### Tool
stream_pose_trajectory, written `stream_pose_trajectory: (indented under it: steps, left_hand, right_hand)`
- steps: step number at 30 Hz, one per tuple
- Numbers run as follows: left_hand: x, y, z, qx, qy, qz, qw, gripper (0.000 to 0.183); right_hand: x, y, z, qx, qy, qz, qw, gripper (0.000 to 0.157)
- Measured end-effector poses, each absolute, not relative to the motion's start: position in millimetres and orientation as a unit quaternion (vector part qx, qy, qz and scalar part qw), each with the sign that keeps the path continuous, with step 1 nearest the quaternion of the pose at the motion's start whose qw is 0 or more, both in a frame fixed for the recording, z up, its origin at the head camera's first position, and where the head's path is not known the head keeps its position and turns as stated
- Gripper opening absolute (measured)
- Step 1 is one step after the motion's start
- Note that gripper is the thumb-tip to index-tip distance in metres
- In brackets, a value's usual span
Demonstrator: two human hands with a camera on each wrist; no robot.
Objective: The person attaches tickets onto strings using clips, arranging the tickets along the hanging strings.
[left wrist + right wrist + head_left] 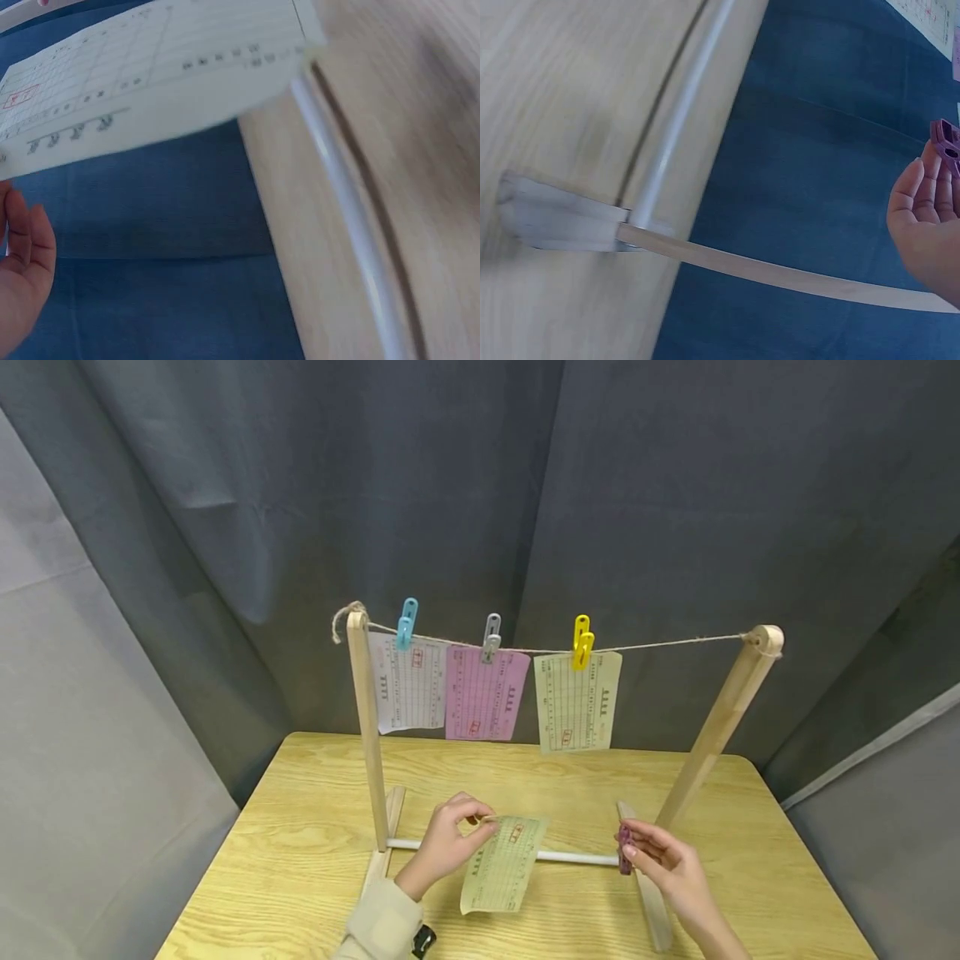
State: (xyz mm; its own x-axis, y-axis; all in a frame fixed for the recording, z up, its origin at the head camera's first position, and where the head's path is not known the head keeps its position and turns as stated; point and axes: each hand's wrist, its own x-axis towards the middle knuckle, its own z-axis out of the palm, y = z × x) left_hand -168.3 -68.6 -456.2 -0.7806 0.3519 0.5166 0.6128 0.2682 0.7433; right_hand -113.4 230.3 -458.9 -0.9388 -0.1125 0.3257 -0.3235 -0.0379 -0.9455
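Note:
My left hand pinches the upper left corner of a yellow-green printed form, which hangs tilted above the table. That sheet also spreads across the top of the left wrist view, with a red stamp mark near its left end. Between the thumb and fingers of my right hand is a purple clothespin, held near the right post. In the right wrist view the same purple clothespin shows at the fingertips. The sheet and the clothespin are well apart.
A string runs between two wooden posts. On it hang a white form under a blue clothespin, a pink form under a grey one, and a yellow-green form under a yellow one. A white rod joins the posts low down.

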Motion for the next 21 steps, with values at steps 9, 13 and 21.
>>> stream_pose_trajectory:
  steps: [9,13,21]
  left_hand:
    - [-158.5,-56.7,-413.4,-0.315,-0.770,-0.536,0.143,0.005]
    - [-157.8,-52.6,-402.9,-0.308,-0.766,-0.546,0.145,0.004]
    - [-165.1,-43.3,-399.3,-0.324,-0.744,-0.557,0.175,0.006]
  right_hand:
    - [-119.3,230.2,-439.7,0.170,-0.719,0.663,0.124,0.029]
    - [-122.7,230.6,-427.2,0.195,-0.703,0.667,0.149,0.031]
    - [-132.0,227.4,-396.6,0.262,-0.669,0.673,0.178,0.036]
